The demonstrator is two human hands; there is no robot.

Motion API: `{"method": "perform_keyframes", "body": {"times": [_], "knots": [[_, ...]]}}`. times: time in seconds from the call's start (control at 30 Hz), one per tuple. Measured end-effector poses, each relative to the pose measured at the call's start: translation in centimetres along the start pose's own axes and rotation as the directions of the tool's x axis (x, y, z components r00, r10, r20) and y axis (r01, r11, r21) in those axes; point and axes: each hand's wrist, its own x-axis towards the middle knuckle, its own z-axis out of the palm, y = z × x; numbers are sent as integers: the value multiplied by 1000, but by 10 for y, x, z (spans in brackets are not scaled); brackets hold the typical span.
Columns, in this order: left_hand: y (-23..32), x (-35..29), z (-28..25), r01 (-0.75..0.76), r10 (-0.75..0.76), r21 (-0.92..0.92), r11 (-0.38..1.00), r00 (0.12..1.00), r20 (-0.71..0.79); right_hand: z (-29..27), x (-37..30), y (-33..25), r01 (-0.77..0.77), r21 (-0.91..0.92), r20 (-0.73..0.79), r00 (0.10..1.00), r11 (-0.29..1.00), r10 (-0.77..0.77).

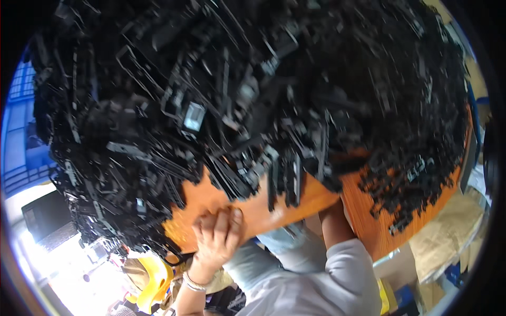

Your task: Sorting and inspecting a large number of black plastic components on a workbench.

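Observation:
My left hand is at the near edge of an orange wooden tabletop, its curled fingers closed over the edge. No loose part shows in its grip. Just beyond the fingers rises a huge heap of black plastic parts, many long and thin, with a pale rectangular piece among them. My right forearm reaches up to the tabletop's edge and disappears there. That hand is hidden, so whatever it touches cannot be seen.
To the right, a redder wood surface carries a smaller spill of black parts. Brown paper or cardboard lies beyond it. At lower left are a curved yellow object and a dark screen-like box.

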Motion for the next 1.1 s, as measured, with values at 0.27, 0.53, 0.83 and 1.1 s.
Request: {"method": "perform_keyframes", "body": {"times": [0.27,0.53,0.83,1.1], "knots": [[1,0,-6,-12,13,-9,1000,1000,8,28,135,-27,180,-68,-28,983,981,-182],[-5,0,-5,-13,12,47,999,1000,19,30,177,-25,212,-180,-78,970,961,-228],[0,-7,-10,8,-5,-23,1000,993,121,18,198,-39,225,-313,-130,952,922,-277],[1,-1,-6,-24,24,-17,1000,1000,-2,-14,115,-51,134,-463,-133,967,876,-218]]}}
